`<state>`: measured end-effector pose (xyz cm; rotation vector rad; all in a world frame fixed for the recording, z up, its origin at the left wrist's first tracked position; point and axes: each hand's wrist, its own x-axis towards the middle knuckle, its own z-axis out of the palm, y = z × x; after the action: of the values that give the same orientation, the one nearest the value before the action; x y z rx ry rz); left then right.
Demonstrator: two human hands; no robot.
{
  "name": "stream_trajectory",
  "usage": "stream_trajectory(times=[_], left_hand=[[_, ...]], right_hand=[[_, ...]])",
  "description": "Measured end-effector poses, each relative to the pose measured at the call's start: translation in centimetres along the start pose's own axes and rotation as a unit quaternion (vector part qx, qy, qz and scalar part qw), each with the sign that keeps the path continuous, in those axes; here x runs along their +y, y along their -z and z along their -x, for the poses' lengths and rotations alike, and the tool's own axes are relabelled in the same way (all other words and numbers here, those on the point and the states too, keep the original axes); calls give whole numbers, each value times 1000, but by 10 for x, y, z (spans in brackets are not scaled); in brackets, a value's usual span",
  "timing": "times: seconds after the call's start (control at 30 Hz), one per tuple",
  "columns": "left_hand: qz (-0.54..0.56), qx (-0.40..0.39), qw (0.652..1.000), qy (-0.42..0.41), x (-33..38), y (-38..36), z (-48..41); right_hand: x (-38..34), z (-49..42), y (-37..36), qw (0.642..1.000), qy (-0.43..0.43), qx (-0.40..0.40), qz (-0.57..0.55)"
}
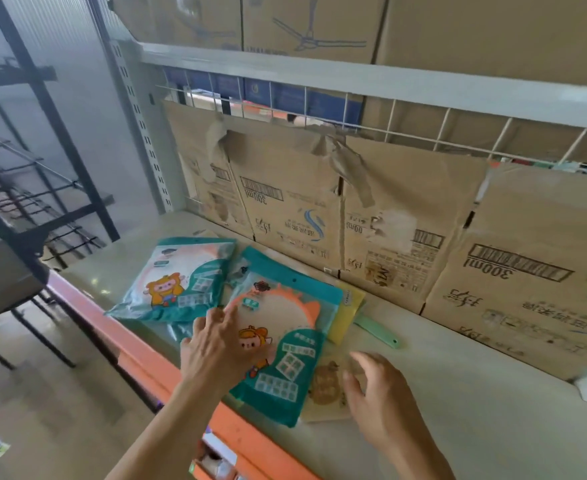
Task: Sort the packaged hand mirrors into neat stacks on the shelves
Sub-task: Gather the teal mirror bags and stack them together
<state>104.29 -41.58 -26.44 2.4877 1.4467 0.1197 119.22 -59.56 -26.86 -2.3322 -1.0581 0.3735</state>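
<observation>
Two teal packaged hand mirrors lie on the pale shelf (458, 393). One pack (177, 282) sits at the left with an orange cartoon figure on it. A second teal pack (285, 341) with an orange mirror inside lies tilted on top of a yellow pack (347, 313) and a beige pack (326, 393). A green mirror handle (378, 332) sticks out from under the pile. My left hand (216, 344) rests flat on the left side of the second teal pack. My right hand (382, 400) hovers with spread fingers at the beige pack's right edge.
Flattened cardboard (406, 209) lines the back of the shelf behind a white wire grid (389, 129). An orange rail (139, 355) runs along the shelf's front edge. Brown cartons (320, 22) fill the shelf above. Black metal racking (25, 168) stands at the left.
</observation>
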Motion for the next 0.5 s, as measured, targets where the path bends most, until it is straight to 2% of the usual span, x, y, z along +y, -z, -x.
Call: stream_trajectory(times=[0.23,0.5], left_hand=[[24,-46,998,34,-2,6,-16],[127,-58,989,43,-3,10,-26]], right_hand=[[-15,-3,-20,996,-20,-45,69],[-13,1,-39,992,-57,-66,91]])
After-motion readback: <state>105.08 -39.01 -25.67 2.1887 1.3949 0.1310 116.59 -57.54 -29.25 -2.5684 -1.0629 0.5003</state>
